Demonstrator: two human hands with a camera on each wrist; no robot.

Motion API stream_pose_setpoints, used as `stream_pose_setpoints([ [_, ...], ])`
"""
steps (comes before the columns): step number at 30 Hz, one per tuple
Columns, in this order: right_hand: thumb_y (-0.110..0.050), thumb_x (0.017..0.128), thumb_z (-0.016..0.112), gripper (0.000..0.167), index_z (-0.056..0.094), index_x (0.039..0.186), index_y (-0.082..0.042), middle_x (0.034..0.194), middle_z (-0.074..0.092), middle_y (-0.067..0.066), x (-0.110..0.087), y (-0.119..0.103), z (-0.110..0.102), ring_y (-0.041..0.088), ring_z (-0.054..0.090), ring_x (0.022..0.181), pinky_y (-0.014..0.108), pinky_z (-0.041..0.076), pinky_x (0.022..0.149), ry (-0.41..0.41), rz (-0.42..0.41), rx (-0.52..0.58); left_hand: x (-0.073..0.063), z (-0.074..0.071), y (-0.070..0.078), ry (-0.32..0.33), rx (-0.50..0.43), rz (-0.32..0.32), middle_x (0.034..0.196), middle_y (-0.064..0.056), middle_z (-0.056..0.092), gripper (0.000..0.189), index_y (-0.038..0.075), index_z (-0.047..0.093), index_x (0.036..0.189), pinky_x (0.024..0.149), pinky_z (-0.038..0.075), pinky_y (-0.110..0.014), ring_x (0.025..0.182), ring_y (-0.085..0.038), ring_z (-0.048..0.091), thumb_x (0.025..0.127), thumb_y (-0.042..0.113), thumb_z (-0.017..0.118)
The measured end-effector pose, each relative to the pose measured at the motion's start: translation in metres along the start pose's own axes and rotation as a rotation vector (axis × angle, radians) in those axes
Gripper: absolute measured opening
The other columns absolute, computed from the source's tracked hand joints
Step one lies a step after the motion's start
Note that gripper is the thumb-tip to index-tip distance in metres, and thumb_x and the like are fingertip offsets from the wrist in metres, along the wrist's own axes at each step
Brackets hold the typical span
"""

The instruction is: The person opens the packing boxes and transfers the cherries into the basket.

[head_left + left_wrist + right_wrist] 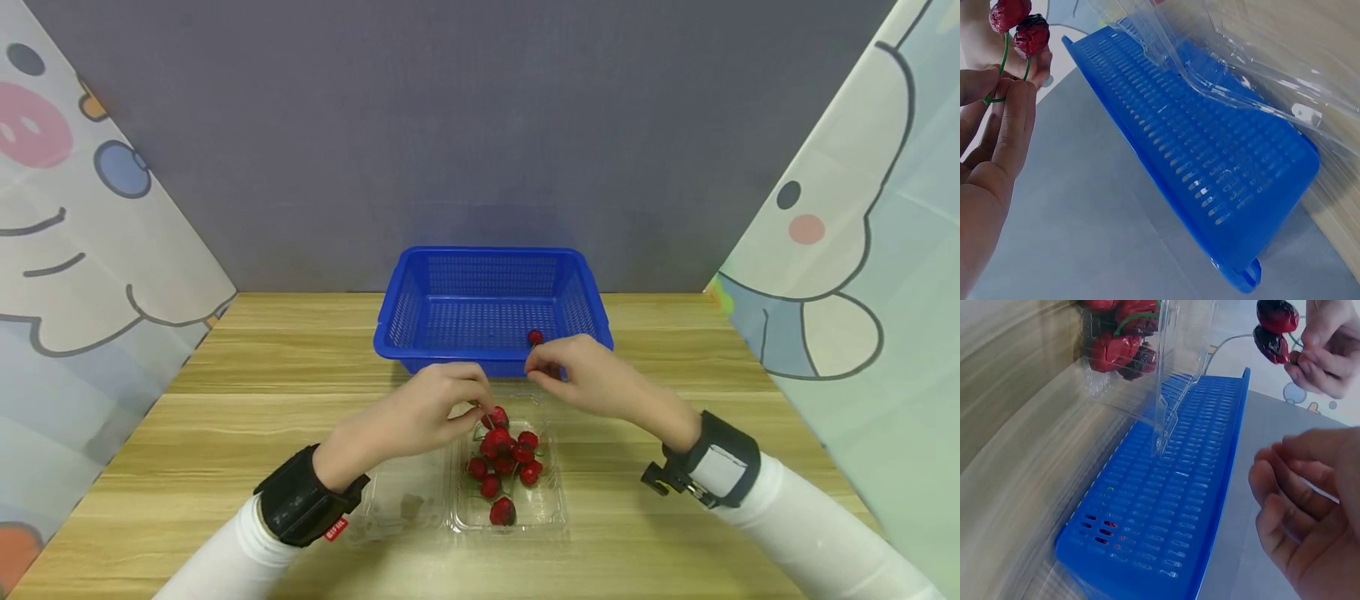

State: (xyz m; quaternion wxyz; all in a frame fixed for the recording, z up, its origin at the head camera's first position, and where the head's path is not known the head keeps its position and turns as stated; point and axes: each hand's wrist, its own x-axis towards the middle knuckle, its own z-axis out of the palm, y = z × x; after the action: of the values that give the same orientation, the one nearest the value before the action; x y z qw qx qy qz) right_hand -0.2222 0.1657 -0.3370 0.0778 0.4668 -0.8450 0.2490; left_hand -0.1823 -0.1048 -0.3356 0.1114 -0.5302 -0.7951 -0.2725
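My left hand (442, 408) pinches two cherries (1032, 35) by their stems, above the clear tray (543, 510). My right hand (588, 377), loosely curled, holds nothing beside the far basket (457, 355). Light stem grip should avoid bruising.

We list: one wood-grain tabletop (262, 417); directly upon it, one blue perforated basket (465, 353) at back, one clear plastic container (546, 510) in front.

On the table (652, 542), the box (543, 514) holds loose cherries (491, 486), with the basket (465, 365) at its twelve o'clock and the lid (390, 500) at nine. One cherry (535, 337) lies inside the basket toward four. The left hand (435, 410) is at the box's ten, the right hand (583, 377) at one.
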Motion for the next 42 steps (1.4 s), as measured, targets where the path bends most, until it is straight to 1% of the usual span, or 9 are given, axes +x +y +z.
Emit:
stream_pose_setpoints([
  [4,-0.004,0.094,0.072,0.006,0.073,0.095,-0.009,0.084,0.067,-0.007,-0.001,-0.004,0.003,0.002,0.056,0.068,0.023,0.052,0.061,-0.065,-0.045,0.006,0.001,-0.004,-0.002,0.012,0.001,-0.009,0.095,0.001,0.066,0.013,0.007,0.075,0.092,0.077,0.054,-0.021,0.086,-0.009,0.064,0.088,-0.005,0.075],
  [6,-0.004,0.094,0.072,0.005,0.073,0.095,-0.009,0.086,0.069,-0.006,-0.001,-0.005,0.006,0.001,0.057,0.07,0.023,0.053,0.063,-0.089,-0.056,-0.001,0.002,-0.006,-0.004,0.023,0.0,-0.011,0.094,0.0,0.066,0.014,0.007,0.075,0.092,0.077,0.055,-0.021,0.085,-0.009,0.064,0.087,-0.006,0.074],
  [13,-0.005,0.094,0.071,0.005,0.073,0.096,-0.009,0.089,0.07,-0.005,-0.005,-0.007,0.014,0.004,0.062,0.078,0.023,0.055,0.07,-0.164,-0.057,0.0,0.004,-0.014,-0.01,0.079,0.013,-0.017,0.094,0.0,0.067,0.015,0.006,0.075,0.092,0.072,0.055,-0.022,0.084,-0.01,0.064,0.087,-0.008,0.074],
  [18,-0.007,0.095,0.071,0.005,0.073,0.099,-0.009,0.091,0.07,-0.005,-0.007,-0.01,0.021,0.004,0.063,0.082,0.024,0.056,0.074,-0.215,-0.043,0.01,0.006,-0.02,-0.013,0.093,0.0,-0.057,0.096,-0.001,0.068,0.013,0.007,0.075,0.091,0.07,0.055,-0.024,0.084,-0.01,0.064,0.089,-0.006,0.074],
  [22,-0.008,0.096,0.071,0.006,0.074,0.1,-0.009,0.093,0.071,-0.005,-0.008,-0.012,0.024,0.003,0.062,0.082,0.024,0.056,0.073,-0.24,-0.03,0.016,0.005,-0.023,-0.015,0.083,-0.013,-0.084,0.096,-0.001,0.069,0.013,0.008,0.075,0.093,0.069,0.054,-0.023,0.083,-0.01,0.063,0.09,-0.005,0.073],
  [28,-0.007,0.094,0.072,0.009,0.074,0.102,-0.007,0.096,0.073,0.001,-0.009,-0.014,0.028,0.006,0.066,0.086,0.026,0.057,0.077,-0.261,-0.032,0.02,0.007,-0.026,-0.017,0.093,0.008,-0.09,0.097,-0.001,0.069,0.013,0.008,0.076,0.094,0.069,0.054,-0.024,0.084,-0.011,0.064,0.09,-0.004,0.074],
  [34,-0.009,0.094,0.073,0.009,0.074,0.103,-0.007,0.096,0.072,-0.001,-0.01,-0.02,0.03,0.009,0.067,0.086,0.023,0.055,0.076,-0.308,-0.036,0.027,0.007,-0.028,-0.02,0.102,0.021,-0.123,0.097,0.0,0.069,0.011,0.007,0.076,0.093,0.068,0.054,-0.024,0.083,-0.01,0.064,0.09,-0.003,0.074],
  [37,-0.01,0.094,0.073,0.009,0.074,0.103,-0.007,0.096,0.072,0.0,-0.009,-0.024,0.031,0.012,0.067,0.085,0.022,0.055,0.075,-0.317,-0.045,0.018,0.009,-0.029,-0.023,0.1,0.022,-0.135,0.097,0.0,0.068,0.01,0.007,0.076,0.093,0.067,0.055,-0.028,0.083,-0.01,0.064,0.09,-0.002,0.074],
  [42,-0.009,0.094,0.073,0.008,0.073,0.102,-0.009,0.095,0.069,-0.002,-0.005,-0.029,0.036,0.011,0.066,0.086,0.022,0.054,0.076,-0.314,-0.101,0.005,0.01,-0.029,-0.027,0.09,0.036,-0.175,0.098,0.0,0.067,0.01,0.008,0.077,0.095,0.067,0.057,-0.034,0.083,-0.011,0.064,0.092,-0.001,0.073],
])
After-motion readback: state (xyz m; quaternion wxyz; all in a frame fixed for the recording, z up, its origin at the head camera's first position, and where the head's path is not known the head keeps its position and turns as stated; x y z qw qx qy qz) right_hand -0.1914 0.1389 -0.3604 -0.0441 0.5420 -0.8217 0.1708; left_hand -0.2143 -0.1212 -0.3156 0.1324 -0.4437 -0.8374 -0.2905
